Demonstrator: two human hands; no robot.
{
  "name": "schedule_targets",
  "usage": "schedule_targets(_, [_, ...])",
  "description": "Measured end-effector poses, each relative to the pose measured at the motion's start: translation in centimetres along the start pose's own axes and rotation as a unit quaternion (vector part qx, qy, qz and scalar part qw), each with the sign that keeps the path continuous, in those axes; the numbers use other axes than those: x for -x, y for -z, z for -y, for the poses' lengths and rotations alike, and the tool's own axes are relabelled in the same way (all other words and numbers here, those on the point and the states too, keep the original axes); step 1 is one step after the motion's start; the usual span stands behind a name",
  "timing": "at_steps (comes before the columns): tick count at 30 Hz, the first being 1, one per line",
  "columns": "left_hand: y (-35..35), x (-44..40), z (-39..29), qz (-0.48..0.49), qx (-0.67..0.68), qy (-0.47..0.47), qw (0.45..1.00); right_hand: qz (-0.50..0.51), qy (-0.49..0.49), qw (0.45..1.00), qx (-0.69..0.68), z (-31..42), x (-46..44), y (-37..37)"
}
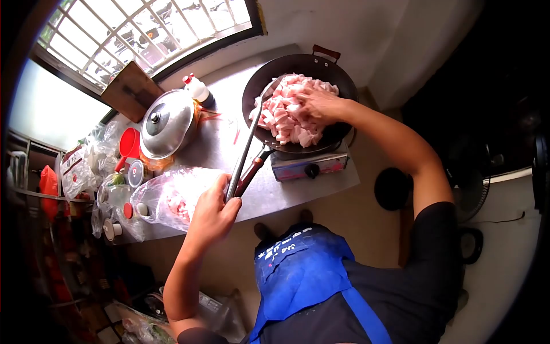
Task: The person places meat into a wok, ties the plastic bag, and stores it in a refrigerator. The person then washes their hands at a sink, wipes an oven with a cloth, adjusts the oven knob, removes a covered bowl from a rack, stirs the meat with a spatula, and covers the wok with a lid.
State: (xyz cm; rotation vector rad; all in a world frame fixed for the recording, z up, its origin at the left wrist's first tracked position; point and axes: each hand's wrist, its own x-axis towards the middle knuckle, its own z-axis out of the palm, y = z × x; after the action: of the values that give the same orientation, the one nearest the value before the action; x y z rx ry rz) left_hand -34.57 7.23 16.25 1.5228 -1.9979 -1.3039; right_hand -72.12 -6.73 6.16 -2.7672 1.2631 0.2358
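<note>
A dark wok (pixel 252 106) holds a heap of raw, pale pink sliced meat (pixel 283 112). My right hand (pixel 321 107) rests on the right side of this heap, its fingers stretched out over the slices and the tips partly hidden among them. My left hand (pixel 215 209) is closed around the long metal handle of a wok spatula (pixel 247 149). The spatula slants up into the wok, and its head lies against the left edge of the meat. Close beside my left hand, the wok's wooden handle (pixel 252 172) points down to the left.
Under the wok stands a portable gas stove (pixel 312 166) on a metal table (pixel 229 129). To the left are a lidded pot (pixel 167 123), a sauce bottle (pixel 199 90), a cutting board (pixel 132 90), a red ladle (pixel 129 143) and a plastic bag (pixel 172 195) with meat inside.
</note>
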Motion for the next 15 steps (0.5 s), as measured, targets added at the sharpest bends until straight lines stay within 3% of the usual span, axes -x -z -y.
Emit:
schedule_targets(3, [-0.1, -0.3, 0.1, -0.007, 0.000, -0.004, 1.000, -0.065, 0.004, 0.998, -0.018, -1.7, 2.2, -2.1])
schedule_targets(8, [-0.2, -0.7, 1.4, -0.027, 0.022, -0.024, 0.999, 0.039, -0.017, 0.999, -0.016, -1.6, 3.6, -0.8])
schedule_targets(9, [-0.1, -0.5, 1.6, -0.030, 0.022, -0.026, 0.999, 0.135, -0.080, 0.984, -0.079, -1.0, 2.7, 1.0])
schedule_targets(11, [0.0, -0.2, 1.8, -0.032, 0.025, -0.038, 0.998, 0.225, -0.142, 0.954, -0.141, 0.4, 1.1, 2.5])
schedule_targets(13, [0.0, 0.0, 1.7, -0.035, 0.029, -0.038, 0.998, -0.074, -0.069, 0.995, 0.023, 2.5, 0.1, 2.4])
schedule_targets(14, [0.1, 0.0, 1.5, -0.031, 0.034, -0.027, 0.999, -0.156, -0.043, 0.983, 0.092, 1.9, -1.9, -0.9])
schedule_targets(15, [0.0, 0.1, 1.3, -0.027, 0.039, -0.015, 0.999, -0.195, 0.040, 0.978, 0.058, 2.2, -3.0, -1.6])
